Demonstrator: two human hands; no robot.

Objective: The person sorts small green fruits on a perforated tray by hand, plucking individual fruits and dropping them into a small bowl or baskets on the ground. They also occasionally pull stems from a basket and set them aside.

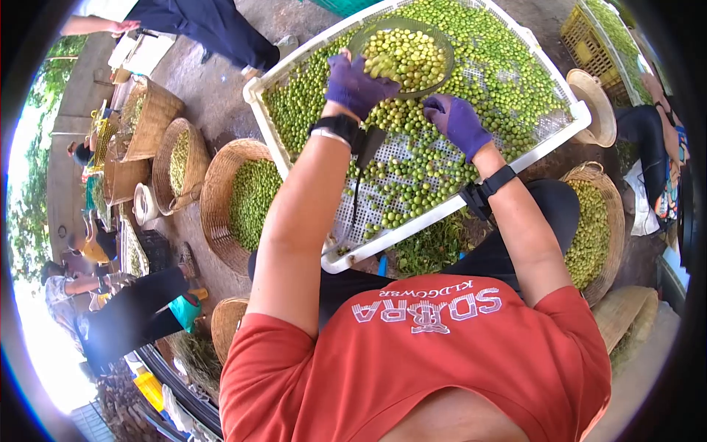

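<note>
A large white perforated tray (388,155) holds many small round green fruits (493,37). On its far part sits a mesh bowl (447,53) heaped with paler yellow-green fruits (403,55). My left hand (361,85), in a purple glove, is over the bowl's near left rim with fingers apart. Blurred fruits show between its fingers and the heap. My right hand (458,127), gloved in purple too, is over the tray just below the bowl. Its fingers are curled together among the green fruits; what lies in them is hidden.
Woven baskets of fruit stand at left (254,199) and right (589,228). Cut greenery (427,247) lies under the tray's near edge. A straw hat (591,107) is beside the right corner. Other people stand at upper left (199,29), lower left (125,317) and far right (648,132).
</note>
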